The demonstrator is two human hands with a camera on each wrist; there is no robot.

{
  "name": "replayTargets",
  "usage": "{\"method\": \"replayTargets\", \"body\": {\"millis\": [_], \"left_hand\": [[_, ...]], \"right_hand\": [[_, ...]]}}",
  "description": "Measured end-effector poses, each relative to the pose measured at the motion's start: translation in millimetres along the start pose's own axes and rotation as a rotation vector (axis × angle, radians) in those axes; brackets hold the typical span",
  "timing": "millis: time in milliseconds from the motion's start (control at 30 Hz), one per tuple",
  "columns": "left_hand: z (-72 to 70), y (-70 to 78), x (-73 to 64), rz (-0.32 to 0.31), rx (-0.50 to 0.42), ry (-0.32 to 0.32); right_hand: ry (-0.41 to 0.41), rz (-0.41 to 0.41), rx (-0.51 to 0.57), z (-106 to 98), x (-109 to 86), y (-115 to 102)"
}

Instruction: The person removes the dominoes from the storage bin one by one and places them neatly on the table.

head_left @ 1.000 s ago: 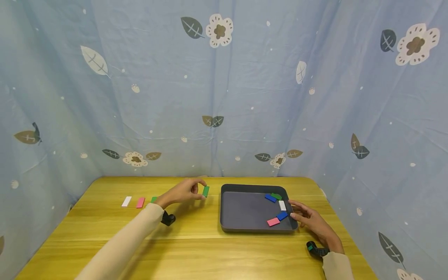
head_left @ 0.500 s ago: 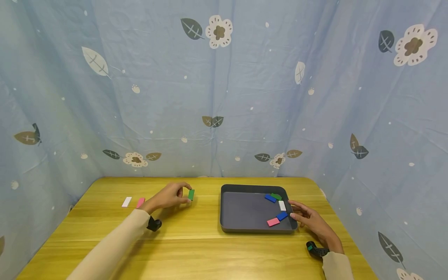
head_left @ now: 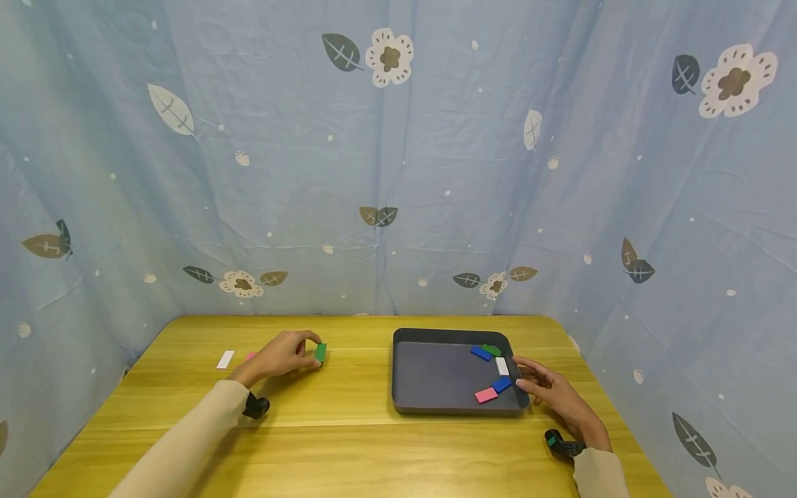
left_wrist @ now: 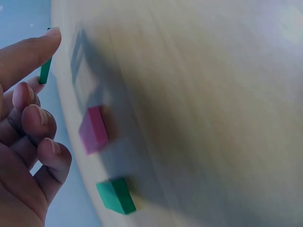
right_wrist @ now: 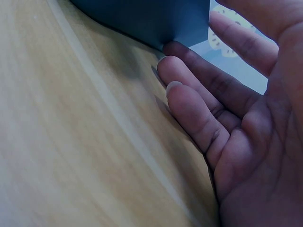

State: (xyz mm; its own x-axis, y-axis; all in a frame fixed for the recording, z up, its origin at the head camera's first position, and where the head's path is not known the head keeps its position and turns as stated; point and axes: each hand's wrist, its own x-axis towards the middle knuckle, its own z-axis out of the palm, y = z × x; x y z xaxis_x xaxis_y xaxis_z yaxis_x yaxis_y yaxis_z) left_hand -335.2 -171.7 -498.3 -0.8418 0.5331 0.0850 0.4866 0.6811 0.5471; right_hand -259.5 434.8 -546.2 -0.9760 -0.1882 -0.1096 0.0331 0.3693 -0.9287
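My left hand (head_left: pixel 280 356) pinches a green rectangular block (head_left: pixel 320 353) between thumb and index finger, over the left half of the table. In the left wrist view the block shows edge-on at the fingertips, with the other fingers curled loosely. Below that hand a pink block (left_wrist: pixel 94 130) and a second green block (left_wrist: pixel 117 195) rest on the table; in the head view the hand mostly covers them. My right hand (head_left: pixel 557 394) rests at the right side of a dark grey tray (head_left: pixel 461 411), its relaxed fingers against the tray wall.
Inside the tray lie two blue blocks (head_left: pixel 481 353), a white block (head_left: pixel 501 366), a pink block (head_left: pixel 486 395) and a green piece (head_left: pixel 492 349), all toward its right side. Another white block (head_left: pixel 225 359) lies at the table's left. A patterned curtain (head_left: pixel 398 173) hangs behind the table.
My left hand has moved left, away from the tray, still pinching the green block, and now covers more of the pieces on the table. The right hand and tray have stayed put.
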Motion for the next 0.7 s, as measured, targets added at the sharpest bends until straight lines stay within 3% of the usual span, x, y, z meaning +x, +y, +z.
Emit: {"method": "replayTargets", "body": {"millis": [367, 700], "left_hand": [[-2.9, -7.2, -6.8, -0.042, 0.025, -0.021], [-4.3, -7.6, -10.3, -0.038, 0.038, -0.043]], "right_hand": [[-0.005, -0.006, 0.009, -0.4, -0.4, -1.0], [0.004, -0.006, 0.002, 0.4, -0.4, 0.2]]}}
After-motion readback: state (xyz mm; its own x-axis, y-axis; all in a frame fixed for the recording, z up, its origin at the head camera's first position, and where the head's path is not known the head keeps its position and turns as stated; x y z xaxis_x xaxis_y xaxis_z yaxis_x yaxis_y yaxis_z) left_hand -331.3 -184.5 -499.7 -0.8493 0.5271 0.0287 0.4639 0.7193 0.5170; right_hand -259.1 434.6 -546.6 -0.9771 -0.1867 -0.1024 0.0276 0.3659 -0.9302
